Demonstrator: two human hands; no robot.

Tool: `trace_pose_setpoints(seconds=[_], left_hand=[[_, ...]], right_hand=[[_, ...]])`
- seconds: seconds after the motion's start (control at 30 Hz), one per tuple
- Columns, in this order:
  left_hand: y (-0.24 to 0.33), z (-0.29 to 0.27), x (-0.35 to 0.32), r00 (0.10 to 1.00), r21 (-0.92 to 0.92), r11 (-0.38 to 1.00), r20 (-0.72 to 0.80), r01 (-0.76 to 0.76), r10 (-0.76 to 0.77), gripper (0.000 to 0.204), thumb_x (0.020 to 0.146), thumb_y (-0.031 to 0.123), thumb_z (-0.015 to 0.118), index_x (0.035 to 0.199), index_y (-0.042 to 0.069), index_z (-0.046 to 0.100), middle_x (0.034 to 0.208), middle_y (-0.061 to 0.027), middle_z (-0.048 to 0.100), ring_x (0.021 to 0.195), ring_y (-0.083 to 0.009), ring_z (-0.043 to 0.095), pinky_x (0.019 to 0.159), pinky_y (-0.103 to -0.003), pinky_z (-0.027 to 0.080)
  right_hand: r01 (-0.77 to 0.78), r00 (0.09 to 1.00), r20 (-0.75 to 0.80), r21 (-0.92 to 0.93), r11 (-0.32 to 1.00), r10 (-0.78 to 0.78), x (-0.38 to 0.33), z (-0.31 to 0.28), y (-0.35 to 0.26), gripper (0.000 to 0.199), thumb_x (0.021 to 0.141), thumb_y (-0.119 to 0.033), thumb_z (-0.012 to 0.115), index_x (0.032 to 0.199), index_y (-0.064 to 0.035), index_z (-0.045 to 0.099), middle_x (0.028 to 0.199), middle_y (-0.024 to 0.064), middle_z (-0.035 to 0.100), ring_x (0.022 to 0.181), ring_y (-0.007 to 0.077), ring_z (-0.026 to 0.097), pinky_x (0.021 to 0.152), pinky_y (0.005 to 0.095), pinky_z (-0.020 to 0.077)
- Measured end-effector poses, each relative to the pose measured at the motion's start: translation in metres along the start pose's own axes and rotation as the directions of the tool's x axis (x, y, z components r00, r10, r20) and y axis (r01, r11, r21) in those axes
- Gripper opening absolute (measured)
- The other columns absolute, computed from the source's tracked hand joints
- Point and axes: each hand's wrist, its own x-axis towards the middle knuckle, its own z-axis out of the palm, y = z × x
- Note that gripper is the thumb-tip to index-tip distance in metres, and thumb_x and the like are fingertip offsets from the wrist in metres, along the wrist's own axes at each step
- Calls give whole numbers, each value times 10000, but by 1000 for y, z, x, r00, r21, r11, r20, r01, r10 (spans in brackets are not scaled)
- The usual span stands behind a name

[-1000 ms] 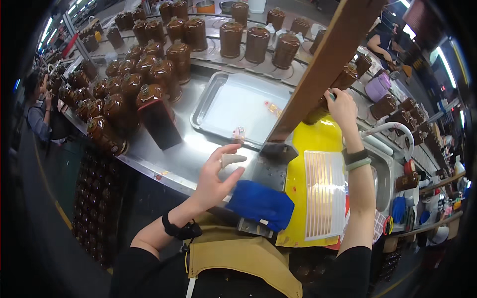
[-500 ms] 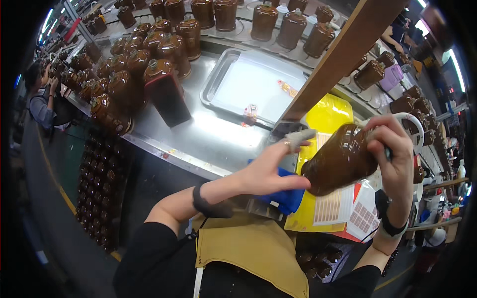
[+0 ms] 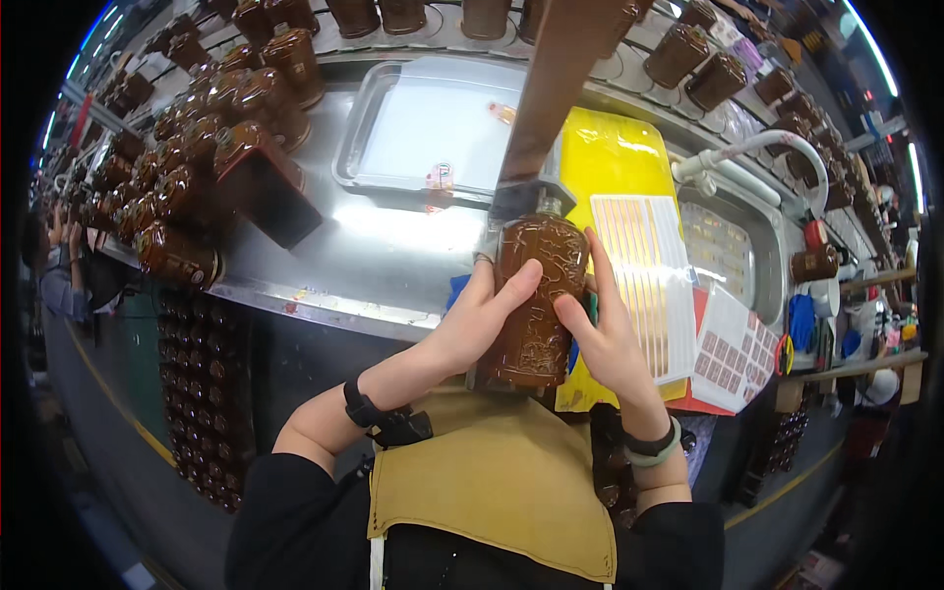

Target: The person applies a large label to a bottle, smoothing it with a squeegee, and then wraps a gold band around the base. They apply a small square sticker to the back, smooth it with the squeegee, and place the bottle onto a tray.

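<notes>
A glossy brown bottle point(image 3: 541, 349) with raised relief on its front stands nearly upright in front of my apron, its clear neck pointing away from me. My left hand point(image 3: 484, 313) grips its left side, thumb across the front. From the other side my right hand point(image 3: 608, 334) closes round it, thumb on the front edge. A bit of green shows between my right hand and the bottle; I cannot make out what it is. Just right of the bottle lies a yellow plastic sheet point(image 3: 618, 147) with a striped label sheet point(image 3: 634, 285) on it.
Many brown bottles point(image 3: 182, 197) crowd the steel bench point(image 3: 383, 246) at left, a dark phone point(image 3: 265, 202) leaning on them. Behind are a white-lined tray point(image 3: 433, 108) and a wooden post point(image 3: 556, 88). A sink point(image 3: 772, 246) with a white faucet point(image 3: 698, 169) is at right.
The bottle has come from the right, tilted in my right hand, to an upright position before me. My left hand, open near its base before, now grips its side. The view has shifted right.
</notes>
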Motion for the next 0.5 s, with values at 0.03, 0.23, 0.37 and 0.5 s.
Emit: trace_pose_setpoints(seconds=[0.03, 0.23, 0.37, 0.5], left_hand=[[1, 2, 0, 1000, 20, 1000, -4, -25, 25, 659, 1053, 388, 589, 1475, -36, 312, 1379, -158, 548, 1223, -193, 585, 1001, -350, 527], [2, -1, 7, 997, 94, 993, -33, -68, 71, 702, 1063, 367, 575, 1489, -89, 254, 1427, -189, 506, 1296, -212, 527, 1082, -340, 450], [10, -9, 12, 964, 429, 866, 52, -256, 259, 707, 1029, 291, 621, 1480, -111, 254, 1409, -219, 512, 1327, -245, 502, 1100, -369, 427], [5, -4, 3, 872, 812, 442, 157, -381, 463, 931, 921, 299, 734, 1576, -41, 166, 1537, -254, 374, 1405, -456, 402, 1192, -478, 309]], right_hand=[[-69, 998, 7, 64, 996, 68, 2, -1, -2, 800, 1006, -191, 653, 1616, 16, 179, 1432, 230, 541, 1288, 255, 554, 1101, 377, 412], [-54, 999, -2, 152, 987, 55, 11, 3, 20, 739, 1031, -203, 615, 1614, 5, 210, 1316, 184, 636, 1238, 212, 576, 1075, 354, 432], [-98, 994, 47, -15, 995, 98, 42, -27, 30, 442, 1045, -230, 581, 1414, 11, 537, 1174, 142, 696, 1095, 189, 625, 969, 320, 470], [-42, 999, -45, -476, 879, 23, 130, -66, 39, 326, 1013, -307, 635, 1048, -6, 754, 946, 165, 759, 768, 253, 665, 743, 312, 498]])
